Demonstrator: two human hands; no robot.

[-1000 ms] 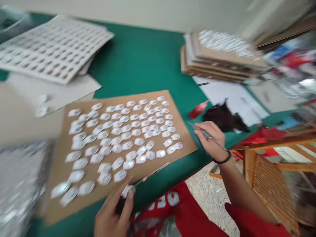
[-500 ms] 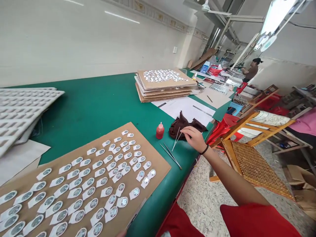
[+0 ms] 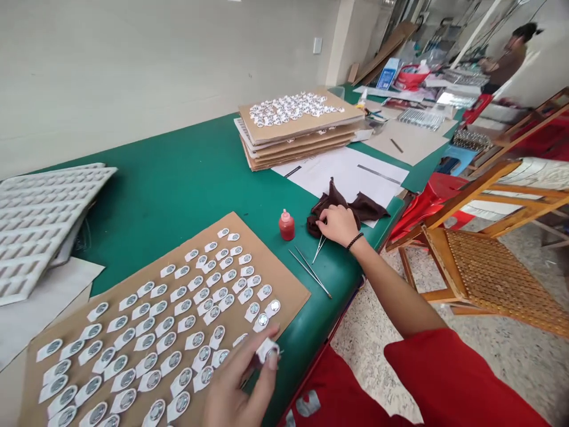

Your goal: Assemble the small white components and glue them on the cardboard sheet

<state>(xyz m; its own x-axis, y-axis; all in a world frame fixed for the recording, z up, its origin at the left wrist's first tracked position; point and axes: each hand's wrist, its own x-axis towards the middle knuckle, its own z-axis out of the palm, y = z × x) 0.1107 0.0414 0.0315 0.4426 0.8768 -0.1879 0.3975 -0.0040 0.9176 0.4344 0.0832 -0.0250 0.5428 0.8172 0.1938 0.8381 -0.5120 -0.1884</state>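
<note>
Between thumb and fingers, my left hand (image 3: pixel 242 379) pinches a small white tab with a round metal piece (image 3: pixel 268 351), above the right edge of a brown cardboard sheet (image 3: pixel 284 287). Rows of similar tabs lie on that sheet. My right hand (image 3: pixel 340 225) is closed around the upper end of a pair of tweezers (image 3: pixel 319 249), over a dark brown cloth (image 3: pixel 371 207). A second pair of tweezers (image 3: pixel 311 273) lies on the green table to its left, near a small red bottle (image 3: pixel 287 225).
Stacked cardboard sheets (image 3: pixel 302 127) topped with small white pieces stand at the back. White moulded trays (image 3: pixel 48 219) lie at the left. White paper (image 3: pixel 342 172) is behind the cloth. A wooden chair (image 3: pixel 498 261) stands at the right; a person (image 3: pixel 511 62) is farther back.
My left hand has come into view from the bottom, holding a tab. My right hand has lowered toward the cloth, with its fingers around the tweezers. The camera view has shifted.
</note>
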